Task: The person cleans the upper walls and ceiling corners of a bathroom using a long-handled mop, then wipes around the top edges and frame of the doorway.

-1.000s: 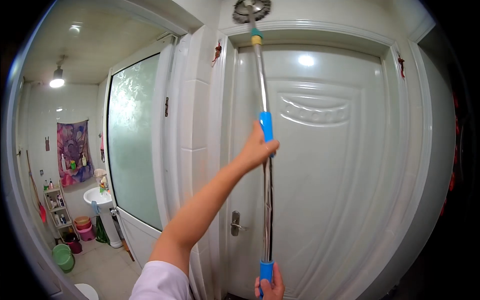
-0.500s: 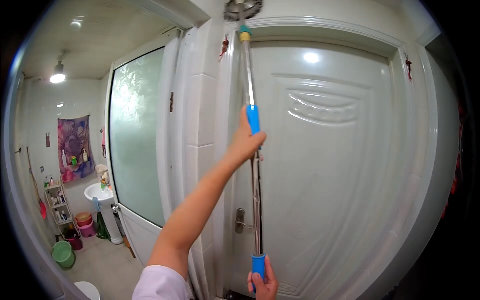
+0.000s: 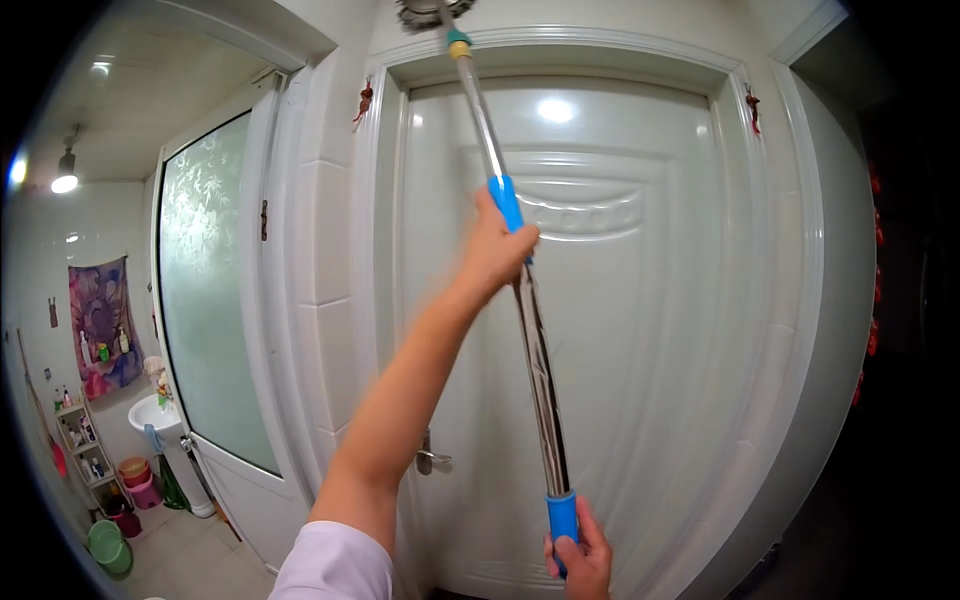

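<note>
A long-handled mop (image 3: 540,375) with a shiny metal pole and blue grips slants up across the view. Its round, dark-fringed head (image 3: 433,13) is at the wall above the door frame, partly cut off by the top edge. My left hand (image 3: 503,243), arm stretched up, is closed round the upper blue grip. Lower down, my right hand (image 3: 585,555) holds the blue grip at the pole's bottom end. Behind the pole is a closed pale door (image 3: 640,350) with a metal handle (image 3: 430,458).
Red ornaments (image 3: 363,101) hang at both sides of the door frame. To the left, a frosted-glass door (image 3: 215,290) stands ajar onto a bathroom with a washbasin (image 3: 152,413), a small shelf rack (image 3: 85,440) and a green bucket (image 3: 109,548). A dark opening lies at the right.
The view has swung right. The mop leans more, its lower end and my right hand shifted right. The mop head has moved a little right along the wall relative to the door frame.
</note>
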The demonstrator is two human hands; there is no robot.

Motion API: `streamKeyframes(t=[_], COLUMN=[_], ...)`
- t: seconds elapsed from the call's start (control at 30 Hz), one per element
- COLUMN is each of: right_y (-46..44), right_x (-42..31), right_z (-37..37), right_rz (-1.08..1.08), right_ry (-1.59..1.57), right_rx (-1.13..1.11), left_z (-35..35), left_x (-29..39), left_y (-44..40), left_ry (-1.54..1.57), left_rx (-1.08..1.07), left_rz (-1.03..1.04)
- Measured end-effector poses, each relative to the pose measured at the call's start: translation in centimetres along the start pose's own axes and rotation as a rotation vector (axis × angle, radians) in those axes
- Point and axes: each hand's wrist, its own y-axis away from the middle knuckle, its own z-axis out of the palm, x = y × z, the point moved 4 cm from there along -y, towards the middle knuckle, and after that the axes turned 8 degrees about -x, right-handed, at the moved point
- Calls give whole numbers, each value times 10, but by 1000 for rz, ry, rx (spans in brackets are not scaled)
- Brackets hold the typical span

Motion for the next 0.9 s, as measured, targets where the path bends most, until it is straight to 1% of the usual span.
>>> streamKeyframes(t=[0.1, 0.13, 0.17, 0.3, 0.37, 0.47, 0.53, 0.57, 0.63, 0.67, 0.73, 0.8, 0.87, 0.9], right_y=[18, 24, 27, 38, 47, 58, 62, 64, 66, 67, 69, 66, 66, 67], right_x=[10, 9, 9, 15, 21, 42, 54, 59, 72, 76, 78, 72, 69, 69], right_z=[-16, -22, -27, -47, -51, -47, -43, -42, -39, -37, -28, -18, -11, -9], right_rz=[-1, -17, -35, -87, -28, -67, -70, -73, -64, -58, -77, -121, -163, -167], right_ry=[28, 18, 6, 14, 59, 13, -18, -48, -102, -156, -171, -196, -223, -221], right_rx=[63, 132, 198, 227, 224, 245, 247, 261, 256, 257, 283, 328, 372, 376], left_z=[40, 55, 67, 93, 103, 118, 132, 137, 153, 159, 170, 172, 167, 162], left_x=[9, 11, 14, 20, 17, 15, 17, 19, 24, 27, 32, 34, 31, 33], left_y=[1, 2, 2, 9, 15, 24, 30, 32, 36, 37, 39, 39, 37, 37], left_ry=[-49, -76, -33, -137, -152, -208, -233, -234, -282, -281, -282, -301, -317, -314], left_rx=[-53, -82, -118, -148, -165, -197, -276, -271, -406, -408, -511, -498, -418, -422], left_rz=[23, 31, 77, 63, 56, 58, 97, 95, 119, 118, 85, 103, 186, 189])
